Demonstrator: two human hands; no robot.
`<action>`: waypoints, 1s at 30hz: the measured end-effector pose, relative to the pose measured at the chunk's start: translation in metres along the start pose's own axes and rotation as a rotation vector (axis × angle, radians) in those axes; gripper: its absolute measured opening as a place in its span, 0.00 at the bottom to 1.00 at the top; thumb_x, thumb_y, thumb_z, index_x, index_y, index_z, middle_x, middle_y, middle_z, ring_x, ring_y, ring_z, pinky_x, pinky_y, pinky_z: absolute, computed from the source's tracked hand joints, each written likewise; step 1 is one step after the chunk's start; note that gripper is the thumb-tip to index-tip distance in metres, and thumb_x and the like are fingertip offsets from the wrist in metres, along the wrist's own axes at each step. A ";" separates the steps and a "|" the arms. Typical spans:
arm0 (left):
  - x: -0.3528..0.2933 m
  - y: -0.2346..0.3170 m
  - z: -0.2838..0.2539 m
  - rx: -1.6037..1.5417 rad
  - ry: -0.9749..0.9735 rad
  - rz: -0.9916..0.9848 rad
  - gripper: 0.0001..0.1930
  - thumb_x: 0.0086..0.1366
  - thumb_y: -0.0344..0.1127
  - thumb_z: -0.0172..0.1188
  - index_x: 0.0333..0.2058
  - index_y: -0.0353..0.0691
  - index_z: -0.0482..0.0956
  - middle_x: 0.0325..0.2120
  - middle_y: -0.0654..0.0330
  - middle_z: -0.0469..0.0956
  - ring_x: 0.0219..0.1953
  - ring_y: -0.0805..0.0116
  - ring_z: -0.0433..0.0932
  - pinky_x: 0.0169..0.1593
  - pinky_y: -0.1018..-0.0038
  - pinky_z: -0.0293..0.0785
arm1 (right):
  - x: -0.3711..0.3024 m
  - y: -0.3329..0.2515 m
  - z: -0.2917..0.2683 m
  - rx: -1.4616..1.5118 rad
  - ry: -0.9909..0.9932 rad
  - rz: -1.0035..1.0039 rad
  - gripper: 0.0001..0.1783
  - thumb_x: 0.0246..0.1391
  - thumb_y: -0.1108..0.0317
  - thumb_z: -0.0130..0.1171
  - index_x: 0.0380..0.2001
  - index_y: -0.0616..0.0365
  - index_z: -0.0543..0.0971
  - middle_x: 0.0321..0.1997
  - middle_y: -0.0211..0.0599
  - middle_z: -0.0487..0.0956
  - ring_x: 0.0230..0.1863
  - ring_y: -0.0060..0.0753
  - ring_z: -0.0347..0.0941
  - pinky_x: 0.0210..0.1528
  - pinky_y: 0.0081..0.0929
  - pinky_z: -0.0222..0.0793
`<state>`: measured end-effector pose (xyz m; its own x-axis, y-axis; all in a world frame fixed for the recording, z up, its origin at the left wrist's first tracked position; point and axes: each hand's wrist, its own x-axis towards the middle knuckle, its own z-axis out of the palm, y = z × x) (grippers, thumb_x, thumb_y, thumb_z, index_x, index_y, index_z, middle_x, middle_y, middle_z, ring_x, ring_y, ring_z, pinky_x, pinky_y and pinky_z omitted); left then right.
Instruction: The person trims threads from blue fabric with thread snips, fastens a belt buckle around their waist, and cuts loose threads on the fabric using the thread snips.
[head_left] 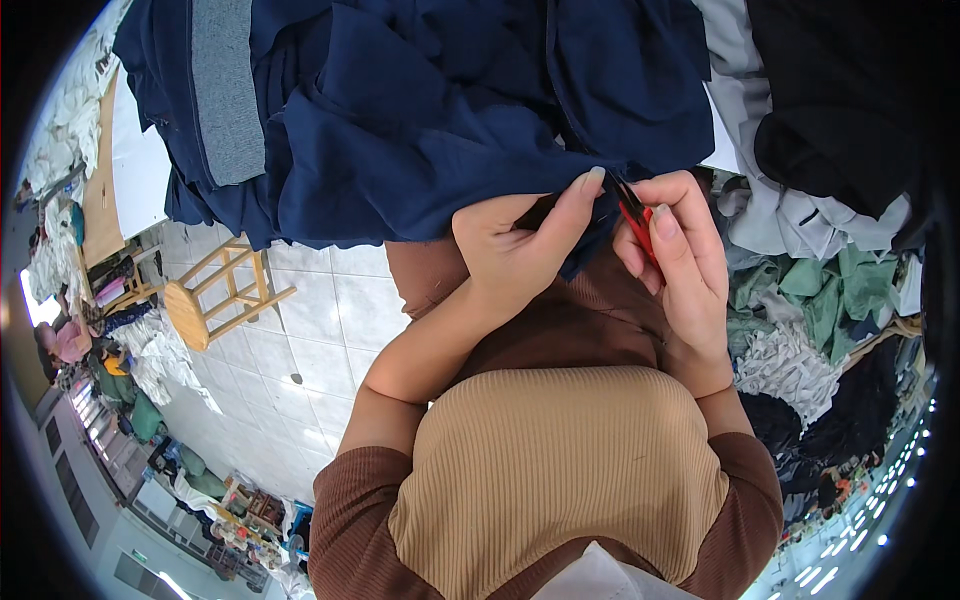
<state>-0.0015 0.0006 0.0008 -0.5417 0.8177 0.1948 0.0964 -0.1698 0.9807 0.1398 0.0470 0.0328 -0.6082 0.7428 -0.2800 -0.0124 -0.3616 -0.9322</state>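
Navy blue fabric lies in folds over the work table and hangs over its near edge. My left hand pinches the fabric's edge between thumb and fingers; part of the cloth is hidden behind the hand. Close beside it on the right, my right hand is closed around small red-handled thread snips. Their dark blades point up and left, at the cloth edge next to my left thumb. Whether the blades touch a thread is too small to tell. A grey strip runs along the navy fabric at the left.
Black cloth and light grey cloth lie at the right of the table. Green and white fabric piles stand lower right. A wooden stool rests on the tiled floor at left. Distant people and fabric heaps line the left side.
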 end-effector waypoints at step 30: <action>-0.002 0.001 -0.001 0.049 -0.004 0.019 0.03 0.53 0.21 0.62 0.22 0.29 0.79 0.15 0.67 0.75 0.18 0.84 0.69 0.23 0.87 0.61 | 0.002 0.002 0.002 0.088 0.002 0.005 0.14 0.63 0.61 0.39 0.40 0.61 0.67 0.18 0.25 0.64 0.18 0.10 0.51 0.20 0.09 0.43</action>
<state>-0.0016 -0.0017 0.0014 -0.5358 0.8169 0.2134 0.1475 -0.1583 0.9763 0.1367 0.0467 0.0304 -0.6071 0.7418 -0.2848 -0.0790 -0.4130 -0.9073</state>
